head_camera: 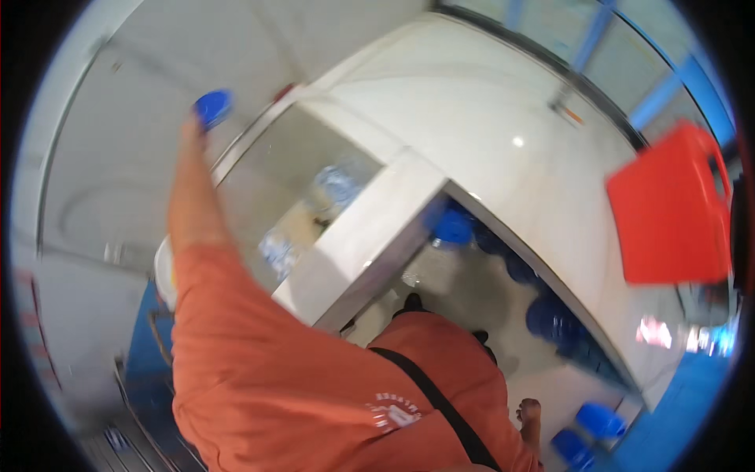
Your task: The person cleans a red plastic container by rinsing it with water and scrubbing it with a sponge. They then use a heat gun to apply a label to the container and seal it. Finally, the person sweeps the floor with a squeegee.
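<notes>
My left arm in an orange sleeve reaches out to the upper left. At its end, blurred, my left hand [194, 127] grips a round blue plastic object [213, 107], possibly a lid or cup. Below it lies a basin [271, 153] set in a white counter, with clear plastic packs or bottles [337, 183] inside. Down at the lower right hangs my right hand [529, 409], fingers curled, with nothing visible in it. Near that hand are blue plastic containers [600, 420].
A red plastic jerrycan [672, 212] stands on the white counter [501, 118] at the right, near a tap [560, 97]. Several blue water jugs [551, 318] are under the counter. A white bucket [165, 274] is beside my left arm.
</notes>
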